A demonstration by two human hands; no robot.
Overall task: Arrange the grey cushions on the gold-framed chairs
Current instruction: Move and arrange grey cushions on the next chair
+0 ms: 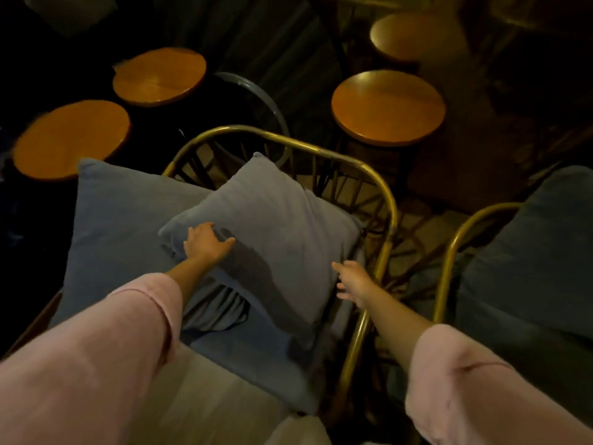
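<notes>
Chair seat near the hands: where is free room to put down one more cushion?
Little is free. The square cushion under the left hand and the large cushion fill the gold-framed chair. Bare: the pale patch between the sleeves, and the round stool tops.

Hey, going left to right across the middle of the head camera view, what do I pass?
Large grey cushion → left hand → small grey cushion → right hand → gold chair frame → second gold-framed chair.

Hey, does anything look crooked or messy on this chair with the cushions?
Yes. The small grey cushion sits turned like a diamond, one corner toward the gold frame, and the fabric beneath its near edge is bunched into folds.
</notes>
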